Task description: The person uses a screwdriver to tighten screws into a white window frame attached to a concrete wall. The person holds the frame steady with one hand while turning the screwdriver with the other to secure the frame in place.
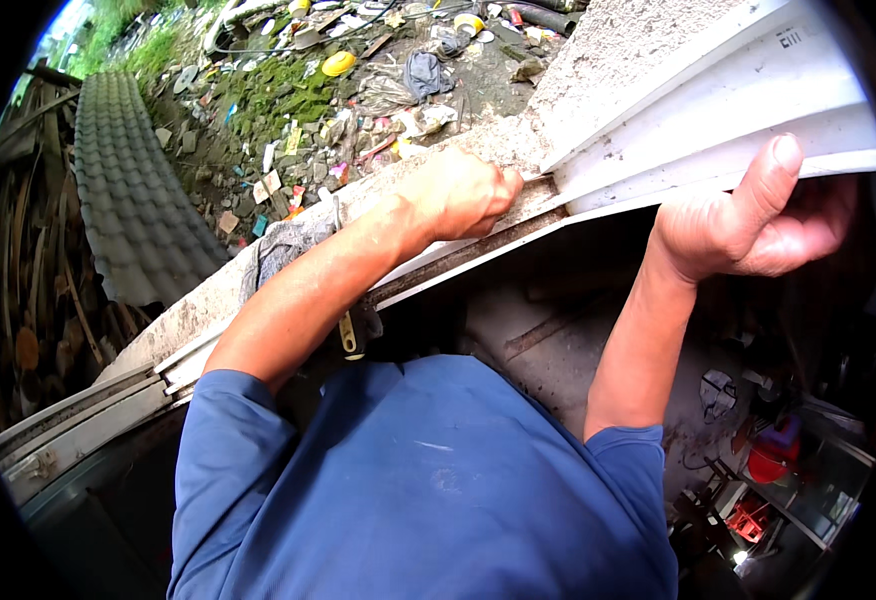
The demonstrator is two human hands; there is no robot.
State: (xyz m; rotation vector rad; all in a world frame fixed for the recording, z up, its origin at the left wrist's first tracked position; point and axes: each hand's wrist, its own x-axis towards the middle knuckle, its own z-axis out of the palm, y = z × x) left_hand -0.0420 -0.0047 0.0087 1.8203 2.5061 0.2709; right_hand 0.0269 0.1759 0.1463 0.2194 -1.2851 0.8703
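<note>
My left hand [463,195] is closed in a fist on the dirty sliding-window track [538,203]. Whatever its fingers hold, if anything, is hidden. My right hand [748,215] is at the lower edge of a white frame profile [708,130]. Its thumb lies up against the white face and the other fingers curl beneath that edge. Below my left forearm, a yellow-handled tool [351,338] points down on the inner side; its other end is covered. A grey cloth [283,250] lies on the sill behind that forearm.
Outside lies ground strewn with rubbish [288,150]. A grey corrugated roof sheet [138,190] runs beside stacked wood [28,290] at left. Rough wall plaster [628,60] adjoins the frame. Inside, at lower right, are a red bucket [773,460] and shelving.
</note>
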